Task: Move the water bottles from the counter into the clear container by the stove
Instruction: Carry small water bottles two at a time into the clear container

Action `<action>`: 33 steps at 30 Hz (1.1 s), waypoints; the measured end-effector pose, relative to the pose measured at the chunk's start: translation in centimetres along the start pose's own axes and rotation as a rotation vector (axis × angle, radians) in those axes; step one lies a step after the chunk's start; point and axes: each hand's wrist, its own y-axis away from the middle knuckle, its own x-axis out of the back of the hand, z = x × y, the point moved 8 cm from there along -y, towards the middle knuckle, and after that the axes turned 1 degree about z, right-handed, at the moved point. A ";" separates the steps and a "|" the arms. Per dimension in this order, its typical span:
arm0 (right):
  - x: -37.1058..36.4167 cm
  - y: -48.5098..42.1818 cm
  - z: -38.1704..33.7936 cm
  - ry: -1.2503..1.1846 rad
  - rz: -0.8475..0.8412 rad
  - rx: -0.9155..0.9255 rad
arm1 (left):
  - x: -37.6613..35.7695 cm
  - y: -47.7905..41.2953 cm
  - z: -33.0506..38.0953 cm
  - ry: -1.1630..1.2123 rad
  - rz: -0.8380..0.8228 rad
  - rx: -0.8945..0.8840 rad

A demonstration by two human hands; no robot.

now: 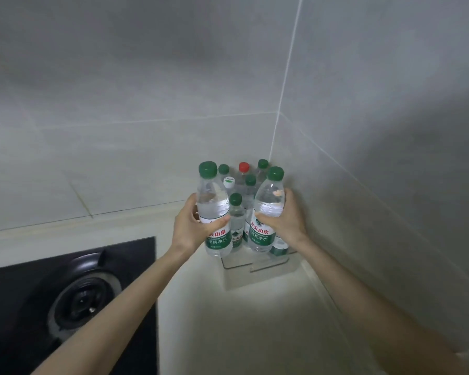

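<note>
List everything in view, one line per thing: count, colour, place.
Left bottle: one, clear, green cap, held upright at the container's front.
Right bottle: one, clear, green cap, held upright beside it.
Green-capped bottles: at least four, standing in the container.
Red-capped bottle: one, container's back.
White-capped bottle: one, container's left.
Clear container: one, counter corner.
Stove: one, black, lower left.
Counter: one, cream.
Wall tiles: pale grey.
Left hand: grips left bottle.
Right hand: grips right bottle.
</note>
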 end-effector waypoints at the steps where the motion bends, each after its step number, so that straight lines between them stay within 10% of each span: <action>1: -0.6 -0.3 0.6 0.024 -0.025 -0.010 | -0.1 0.0 -0.1 0.004 -0.001 -0.001; 14: -5.0 -0.1 5.5 0.140 -0.314 -0.028 | -1.7 0.4 0.1 -0.116 -0.114 -0.098; 33: -3.2 -1.3 0.5 0.492 -0.297 0.169 | -1.4 1.3 0.0 -0.115 -0.056 -0.138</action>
